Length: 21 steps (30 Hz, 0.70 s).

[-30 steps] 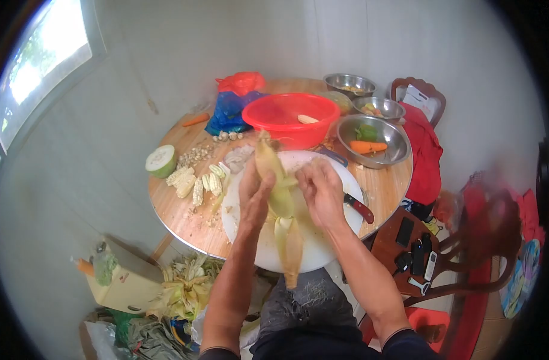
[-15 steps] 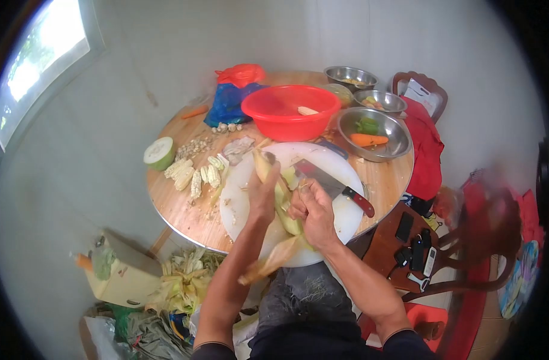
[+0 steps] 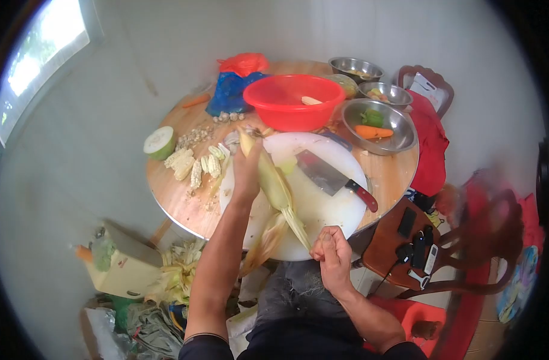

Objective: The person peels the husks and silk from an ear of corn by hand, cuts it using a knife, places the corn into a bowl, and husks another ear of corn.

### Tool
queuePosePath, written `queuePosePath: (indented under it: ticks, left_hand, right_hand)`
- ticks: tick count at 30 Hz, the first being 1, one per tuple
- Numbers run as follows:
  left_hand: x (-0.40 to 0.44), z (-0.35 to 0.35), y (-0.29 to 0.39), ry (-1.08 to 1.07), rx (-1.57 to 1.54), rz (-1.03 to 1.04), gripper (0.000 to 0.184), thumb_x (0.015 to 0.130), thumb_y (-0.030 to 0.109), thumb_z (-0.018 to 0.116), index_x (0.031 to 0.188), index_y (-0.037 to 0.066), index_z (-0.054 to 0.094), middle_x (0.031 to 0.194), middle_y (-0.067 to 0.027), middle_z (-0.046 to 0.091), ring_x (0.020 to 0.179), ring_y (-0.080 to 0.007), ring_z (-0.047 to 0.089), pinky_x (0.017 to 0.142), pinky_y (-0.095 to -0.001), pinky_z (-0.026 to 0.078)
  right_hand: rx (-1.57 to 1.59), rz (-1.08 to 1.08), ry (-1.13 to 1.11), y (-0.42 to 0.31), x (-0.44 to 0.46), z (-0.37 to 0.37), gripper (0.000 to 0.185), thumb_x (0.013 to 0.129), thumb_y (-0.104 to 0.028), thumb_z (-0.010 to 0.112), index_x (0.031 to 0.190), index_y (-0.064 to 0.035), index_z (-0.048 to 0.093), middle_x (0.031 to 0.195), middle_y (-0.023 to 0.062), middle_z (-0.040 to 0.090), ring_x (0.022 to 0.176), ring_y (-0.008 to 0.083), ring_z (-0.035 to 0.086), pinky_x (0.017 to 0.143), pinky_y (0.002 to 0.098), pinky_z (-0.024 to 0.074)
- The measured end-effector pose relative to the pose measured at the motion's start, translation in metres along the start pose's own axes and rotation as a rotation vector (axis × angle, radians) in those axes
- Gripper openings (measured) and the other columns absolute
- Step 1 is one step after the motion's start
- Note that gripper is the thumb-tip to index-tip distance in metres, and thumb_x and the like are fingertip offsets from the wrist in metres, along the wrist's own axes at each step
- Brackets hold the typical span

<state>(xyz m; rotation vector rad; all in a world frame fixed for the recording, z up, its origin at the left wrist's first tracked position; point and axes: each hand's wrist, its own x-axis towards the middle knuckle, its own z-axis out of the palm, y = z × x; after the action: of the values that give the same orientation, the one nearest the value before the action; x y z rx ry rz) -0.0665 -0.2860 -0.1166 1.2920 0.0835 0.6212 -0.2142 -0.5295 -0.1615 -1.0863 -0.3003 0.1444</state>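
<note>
My left hand (image 3: 247, 173) is wrapped round an ear of corn (image 3: 273, 183) held over the round white cutting board (image 3: 331, 225). Its pale green husk is partly loose, and one dry leaf (image 3: 265, 243) hangs down past the board's near edge. My right hand (image 3: 333, 254) is closed at the board's front edge, pinching the end of a strip of corn husk (image 3: 297, 228) that stretches down from the ear. To the right, a cleaver (image 3: 325, 174) with a dark red handle lies flat on the board.
Behind the board stands a red basin (image 3: 292, 114) with a pale cob inside. Steel bowls are at the right; the nearest (image 3: 400, 141) holds a carrot and green pepper. Peeled corn cobs (image 3: 196, 174), garlic and a cut gourd (image 3: 160, 143) lie left. Husks (image 3: 181, 270) are piled below.
My right hand has moved down and toward me, drawing a husk strip away from the ear. The left hand, still round the corn, has shifted slightly left.
</note>
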Motion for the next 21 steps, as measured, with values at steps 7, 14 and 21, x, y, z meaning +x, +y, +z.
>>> queuePosePath:
  ticks: [7,14,21]
  left_hand:
    - [-0.020,0.022,0.068,-0.154,0.176,0.118,0.032,0.095,0.018,0.068,0.118,0.000,0.056,0.095,-0.0079,0.066,0.085,-0.0162,0.066,0.074,-0.0304,0.055]
    - [-0.049,0.035,0.084,-0.341,0.194,0.151,0.047,0.087,0.007,0.074,0.130,0.001,0.055,0.111,-0.0078,0.066,0.100,-0.0158,0.065,0.087,-0.0307,0.054]
    - [-0.068,0.050,0.091,-0.438,0.271,0.205,0.067,0.083,0.007,0.083,0.141,0.000,0.051,0.125,-0.0081,0.061,0.110,-0.0149,0.060,0.093,-0.0309,0.053]
  right_hand:
    - [-0.292,0.102,-0.323,-0.021,0.051,-0.011,0.026,0.112,-0.024,0.044,0.115,-0.0002,0.054,0.078,-0.0004,0.051,0.073,0.0092,0.047,0.071,0.0260,0.0428]
    - [-0.436,-0.230,-0.152,-0.077,0.132,0.019,0.043,0.101,-0.023,0.064,0.133,0.0046,0.058,0.112,0.0106,0.070,0.104,0.0118,0.064,0.090,0.0274,0.0511]
    - [-0.405,-0.370,-0.109,-0.099,0.145,0.050,0.031,0.092,-0.012,0.074,0.116,0.0061,0.070,0.105,0.0096,0.070,0.094,0.0119,0.065,0.081,0.0265,0.0519]
